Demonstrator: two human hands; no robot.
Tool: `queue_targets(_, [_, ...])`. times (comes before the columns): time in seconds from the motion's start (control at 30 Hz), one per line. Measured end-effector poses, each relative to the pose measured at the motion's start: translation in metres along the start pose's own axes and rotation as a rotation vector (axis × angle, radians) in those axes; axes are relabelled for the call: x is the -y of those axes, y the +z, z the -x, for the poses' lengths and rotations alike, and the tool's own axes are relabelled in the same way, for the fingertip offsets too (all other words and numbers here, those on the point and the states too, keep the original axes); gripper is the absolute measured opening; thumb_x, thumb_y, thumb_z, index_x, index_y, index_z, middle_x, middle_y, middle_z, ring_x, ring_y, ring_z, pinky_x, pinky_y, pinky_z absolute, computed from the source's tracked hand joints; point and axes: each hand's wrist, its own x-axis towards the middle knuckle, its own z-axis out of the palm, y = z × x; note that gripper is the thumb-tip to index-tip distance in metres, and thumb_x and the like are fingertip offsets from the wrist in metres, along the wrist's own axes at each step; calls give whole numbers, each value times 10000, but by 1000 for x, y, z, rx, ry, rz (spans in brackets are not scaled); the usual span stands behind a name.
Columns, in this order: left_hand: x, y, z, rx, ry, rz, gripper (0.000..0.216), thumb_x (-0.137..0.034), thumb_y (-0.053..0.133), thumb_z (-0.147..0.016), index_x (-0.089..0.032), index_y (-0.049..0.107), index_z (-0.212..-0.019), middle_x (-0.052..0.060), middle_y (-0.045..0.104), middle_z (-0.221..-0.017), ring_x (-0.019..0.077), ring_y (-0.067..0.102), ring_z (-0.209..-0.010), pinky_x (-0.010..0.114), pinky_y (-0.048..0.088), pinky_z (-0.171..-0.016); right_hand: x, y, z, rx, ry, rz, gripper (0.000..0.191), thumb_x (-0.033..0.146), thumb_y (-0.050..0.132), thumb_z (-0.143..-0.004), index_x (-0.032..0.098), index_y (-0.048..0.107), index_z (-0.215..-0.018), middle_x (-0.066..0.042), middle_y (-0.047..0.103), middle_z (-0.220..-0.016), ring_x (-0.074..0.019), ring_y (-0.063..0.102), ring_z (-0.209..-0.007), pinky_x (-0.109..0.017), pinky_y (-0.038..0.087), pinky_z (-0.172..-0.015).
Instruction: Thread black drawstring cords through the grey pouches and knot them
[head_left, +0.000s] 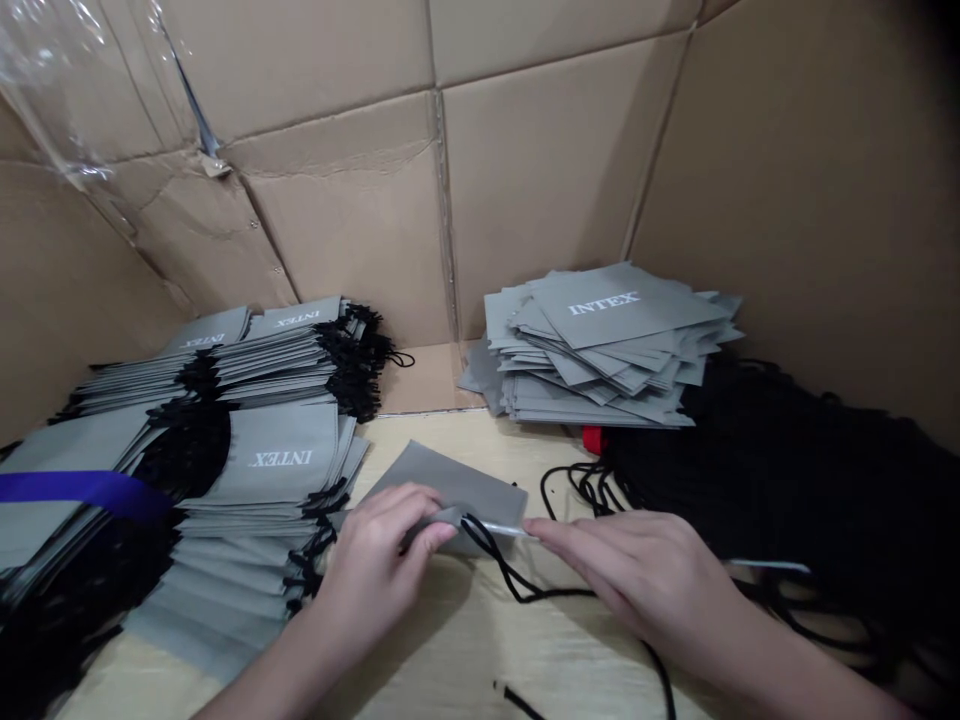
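A small grey fabric pouch [427,470] lies on the table, pinched at its near edge between the thumb and fingers of my left hand [386,545]. My right hand [637,560] is closed around a thin pale rod [772,566]; one end sticks out behind the hand, and the front part runs to the pouch edge. A black cord [517,590] loops from that edge beside my left fingertips, then passes under my right hand. Whether the cord is caught on the rod's tip cannot be made out.
Stacked grey pouches with black cords [277,460] fill the left side, near a purple strap [82,488]. A pile of grey pouches [622,340] stands at the back right. Beside it lies a heap of black cords [787,470] with a red object [592,440]. Cardboard walls [540,160] enclose the table.
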Motion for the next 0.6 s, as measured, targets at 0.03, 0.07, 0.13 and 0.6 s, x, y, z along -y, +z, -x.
queue_targets(0.03, [0, 2, 0, 28, -9, 3, 173, -247, 440, -895, -187, 559, -784, 52, 626, -877, 180, 562, -810, 286, 424, -728, 1, 1, 0, -12, -7, 10, 252, 106, 412, -900, 158, 604, -1056, -2, 698, -742, -99, 621, -574, -219, 451, -521])
queue_targets(0.07, [0, 3, 0, 49, -10, 11, 198, -249, 420, -903, -185, 553, -771, 55, 619, -866, 185, 552, -812, 294, 422, -731, 2, 1, 0, -20, -14, 26, 246, 111, 412, -902, 156, 608, -1044, -3, 692, -721, -101, 615, -566, -220, 444, -514])
queue_targets(0.13, [-1, 6, 0, 73, 9, 46, 216, -244, 386, -916, -183, 544, -781, 57, 605, -854, 198, 526, -864, 309, 414, -770, 4, 2, 1, -28, -32, 61, 238, 113, 412, -903, 150, 610, -1031, -2, 674, -673, -104, 595, -540, -222, 422, -489])
queue_targets(0.6, [-11, -8, -3, 239, 102, -65, 236, -244, 313, -937, -194, 506, -811, 43, 552, -837, 212, 428, -934, 367, 369, -852, 18, 1, -10, 121, 313, -308, 155, 168, 503, -868, 232, 601, -969, 23, 677, -779, -94, 623, -635, -181, 433, -567])
